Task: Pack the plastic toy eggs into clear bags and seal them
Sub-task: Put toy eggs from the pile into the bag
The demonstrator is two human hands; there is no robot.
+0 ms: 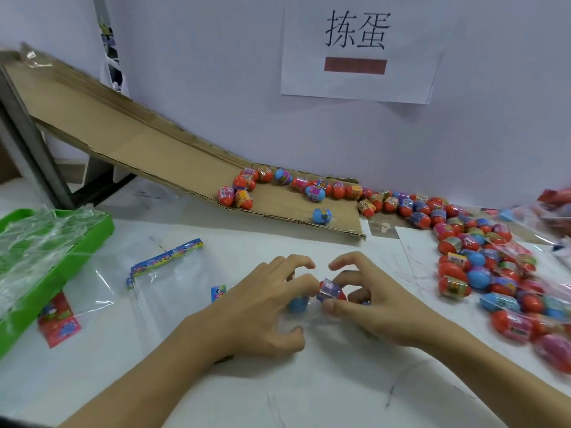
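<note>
At the table's middle my left hand (262, 307) and my right hand (367, 304) meet over a clear bag (296, 322) that lies flat under them. A red egg (330, 290) is pinched between my right thumb and fingers. My left fingers curl round a blue egg (298, 302) inside the bag. Whether the bag's mouth is closed cannot be told. A large heap of red and blue eggs (482, 267) lies at the right.
A cardboard ramp (148, 143) slopes down from the back left, with several eggs (278, 186) at its foot. Empty clear bags (167, 279) with printed headers lie at the left. A green tray (61, 264) holding crumpled plastic stands at the far left. A paper sign (358, 47) hangs on the wall.
</note>
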